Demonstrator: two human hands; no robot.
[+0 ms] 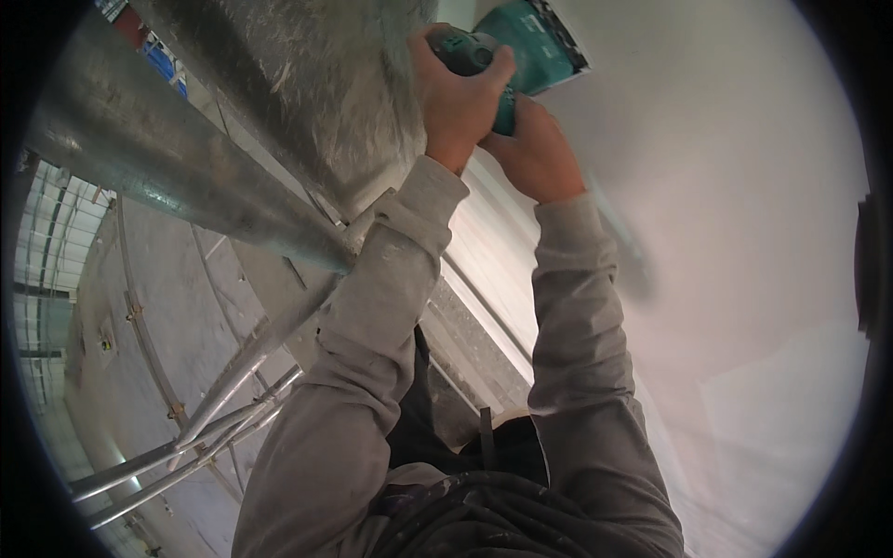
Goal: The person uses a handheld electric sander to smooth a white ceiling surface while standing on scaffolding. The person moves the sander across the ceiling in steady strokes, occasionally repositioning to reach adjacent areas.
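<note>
At the frame's top centre, the left hand (458, 100) and, lower right, the right hand (539, 153) both wrap the teal power sander (527, 48), its blocky head (555, 42) lying up and right of their grips, against or just off the white wall (735, 177).

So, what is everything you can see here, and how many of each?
power tool: one, teal, top
large surface: one, whitish, right
thick pole: one, grey, upper left
thinner poles: at least three, silvery, lower left
dusty board: one, grey, top, left of tool
grid: one, pale, far left
clothes: count unclear, dark, bottom centre
sleeves: two, grey, centre
left hand: one, bare, holding tool
right hand: one, bare, holding tool
</note>
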